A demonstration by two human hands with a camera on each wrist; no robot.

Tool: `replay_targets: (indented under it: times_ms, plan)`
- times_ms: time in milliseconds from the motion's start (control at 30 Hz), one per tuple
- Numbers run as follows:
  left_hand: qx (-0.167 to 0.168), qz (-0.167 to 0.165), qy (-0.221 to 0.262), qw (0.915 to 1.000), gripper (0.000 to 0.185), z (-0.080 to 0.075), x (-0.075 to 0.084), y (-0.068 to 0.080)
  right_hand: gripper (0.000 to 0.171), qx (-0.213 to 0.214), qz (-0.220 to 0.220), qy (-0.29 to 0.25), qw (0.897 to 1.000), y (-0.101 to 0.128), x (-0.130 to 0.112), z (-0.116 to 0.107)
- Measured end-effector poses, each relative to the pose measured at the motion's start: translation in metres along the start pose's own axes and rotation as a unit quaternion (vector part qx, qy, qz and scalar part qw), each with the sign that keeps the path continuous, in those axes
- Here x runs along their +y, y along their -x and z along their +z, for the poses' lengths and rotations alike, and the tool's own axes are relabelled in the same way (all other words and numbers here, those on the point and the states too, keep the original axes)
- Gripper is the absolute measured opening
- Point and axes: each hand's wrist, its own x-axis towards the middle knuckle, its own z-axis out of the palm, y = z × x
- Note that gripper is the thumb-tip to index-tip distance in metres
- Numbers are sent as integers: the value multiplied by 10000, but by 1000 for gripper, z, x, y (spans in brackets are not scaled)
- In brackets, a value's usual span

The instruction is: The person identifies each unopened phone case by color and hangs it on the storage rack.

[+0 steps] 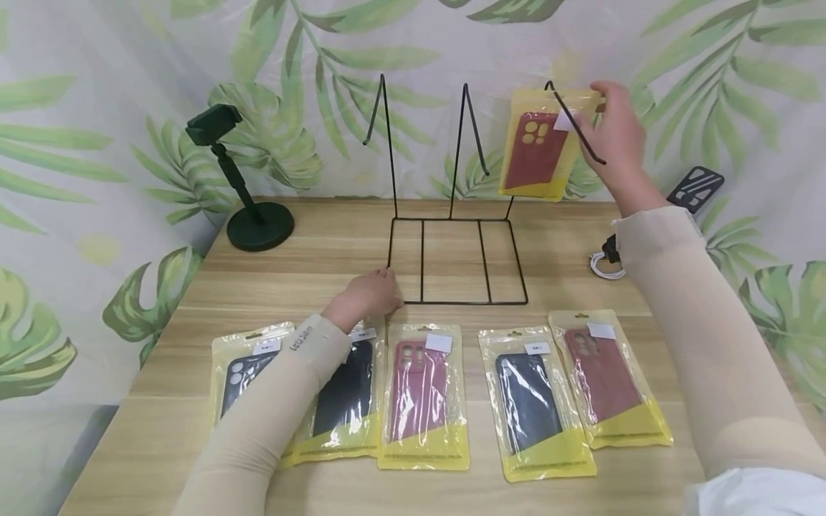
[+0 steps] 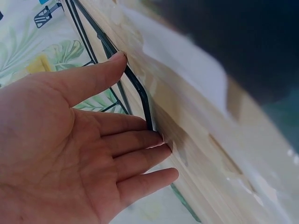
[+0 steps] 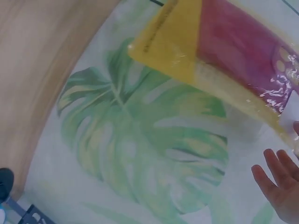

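In the head view my right hand (image 1: 619,136) pinches the upper right edge of a yellow-edged clear pouch (image 1: 571,168) containing a red phone case (image 1: 532,154). The pouch hangs at the right arm (image 1: 584,136) of a black wire rack (image 1: 470,221); this arm crosses in front of it. Whether the arm runs through the pouch's hole I cannot tell. Down at the rack base's front left corner (image 2: 145,100), my left hand (image 1: 371,292) rests its thumb and nearly straight fingers against the wire. The right wrist view catches the pouch (image 3: 163,46) and the right fingers (image 3: 275,172).
Several pouched phone cases lie along the front, including a pink one (image 1: 419,394), a dark one (image 1: 532,401) and a red one (image 1: 606,376). A dark green phone stand (image 1: 258,226) stands back left. At right are a white cable (image 1: 606,269) and a black bracket (image 1: 697,188).
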Motion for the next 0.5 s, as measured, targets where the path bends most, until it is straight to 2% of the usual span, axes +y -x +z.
replay_targets:
  times_ms: [233,400,500]
  plan:
    - [-68,-3,-30,10000,77,-3,-5,-1,66,-237,75,-82,9997,27,21,-9]
    - [-95,-30,24,9999,77,-3,-11,1,69,-558,-185,192,9981,56,39,-11]
    - [-98,-27,-32,9999,77,-3,-13,0,69,-911,-309,488,9942,76,48,-12]
